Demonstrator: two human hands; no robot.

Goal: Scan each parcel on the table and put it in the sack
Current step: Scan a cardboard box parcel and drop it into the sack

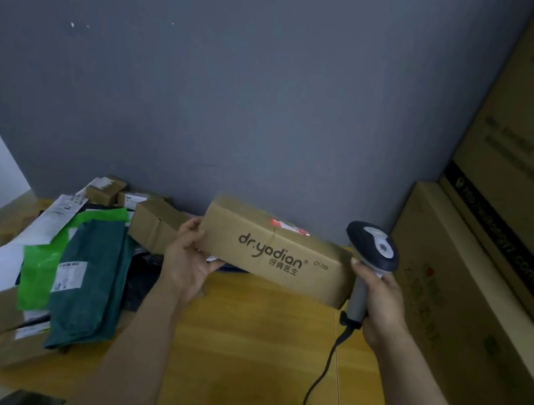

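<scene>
parcel [275,252]: matt cardboard | scanner [373,249]: smooth plastic | table [255,339]: wood-look, slight sheen | mailers [87,279]: probably plastic film

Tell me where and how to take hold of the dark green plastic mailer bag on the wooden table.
Probably pinch its near right corner, coming from your side. The dark green plastic mailer bag lies flat, lengthwise away from you; that corner rests free on the wooden table, while a bright green plastic bag adjoins its left edge and a brown cardboard box crowds its far end.
</scene>
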